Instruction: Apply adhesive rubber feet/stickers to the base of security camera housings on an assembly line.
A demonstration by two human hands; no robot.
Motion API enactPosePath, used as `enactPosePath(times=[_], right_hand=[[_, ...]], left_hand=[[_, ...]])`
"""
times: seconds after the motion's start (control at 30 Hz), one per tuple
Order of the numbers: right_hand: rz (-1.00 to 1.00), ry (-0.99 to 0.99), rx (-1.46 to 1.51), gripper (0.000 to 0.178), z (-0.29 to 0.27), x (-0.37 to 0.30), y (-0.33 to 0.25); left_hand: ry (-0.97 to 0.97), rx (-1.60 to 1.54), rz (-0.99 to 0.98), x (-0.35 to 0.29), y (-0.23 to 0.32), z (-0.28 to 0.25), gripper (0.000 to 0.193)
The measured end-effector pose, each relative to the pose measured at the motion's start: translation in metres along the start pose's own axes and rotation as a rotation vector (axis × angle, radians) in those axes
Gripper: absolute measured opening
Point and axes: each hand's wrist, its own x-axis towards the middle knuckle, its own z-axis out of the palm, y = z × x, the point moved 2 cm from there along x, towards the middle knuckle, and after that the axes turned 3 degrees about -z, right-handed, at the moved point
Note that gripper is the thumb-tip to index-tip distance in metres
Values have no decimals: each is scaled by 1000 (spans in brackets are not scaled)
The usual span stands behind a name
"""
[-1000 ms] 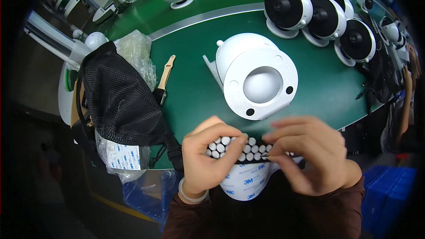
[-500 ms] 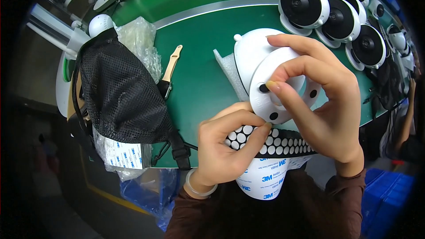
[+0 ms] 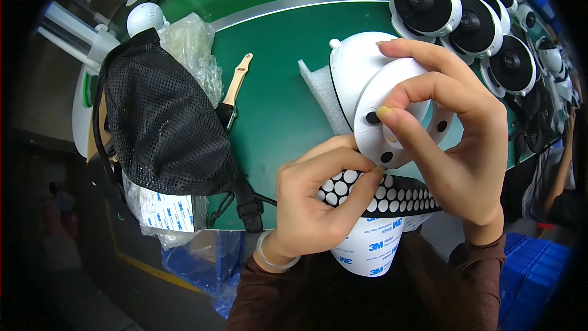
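- One black mesh bag (image 3: 162,116) lies at our left.
- Our left hand (image 3: 324,199) pinches the dotted strip (image 3: 392,194) between thumb and forefinger.
- Just beyond the strip, the white device (image 3: 356,76) faces us with its ring base (image 3: 367,139).
- Our right hand (image 3: 456,132) curls over the base, thumb at a black dot (image 3: 371,118); we cannot tell if it grips.
- Black-faced cameras (image 3: 471,26) stand at right.

Right hand (image 3: 470,147) holds white base (image 3: 372,138); left hand (image 3: 315,202) pinches dotted sheet (image 3: 405,195).
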Motion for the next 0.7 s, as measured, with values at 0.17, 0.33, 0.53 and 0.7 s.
enactPosePath(times=[0.17, 0.33, 0.53, 0.7], right_hand=[[-2, 26, -54, 5, 5, -1, -2], [-84, 38, -130, 6, 7, -1, -3], [-67, 50, -128, 6, 10, -2, -4], [-69, 16, -103, 11, 9, 0, 0]], left_hand=[[6, -10, -9, -1, -1, -2, 9], [4, -29, -34, 0, 2, -2, 8], [15, -28, 5, -1, -2, -2, 8], [28, -11, 5, -2, -1, -3, 7]])
